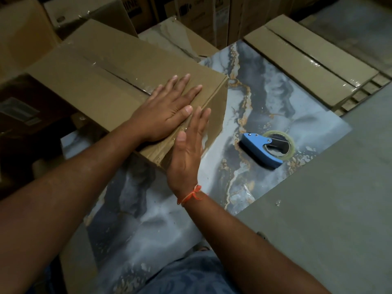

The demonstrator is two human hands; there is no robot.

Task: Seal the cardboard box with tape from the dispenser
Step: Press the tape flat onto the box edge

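Observation:
A brown cardboard box (89, 81) lies on the marbled blue-grey surface (250, 98), with clear tape along its top seam and over its near end. My left hand (167, 109) rests flat, fingers spread, on the box's top near that end. My right hand (188, 153), with an orange thread at the wrist, presses flat against the box's end face over the tape. The blue tape dispenser (263, 149) with its clear roll lies on the surface to the right of the box, apart from both hands.
Flat taped cardboard packs (307, 66) are stacked at the back right. More cardboard boxes (25, 30) stand behind and to the left. A grey floor area (328, 198) spreads to the right. My blue-clothed lap (191, 276) is at the bottom.

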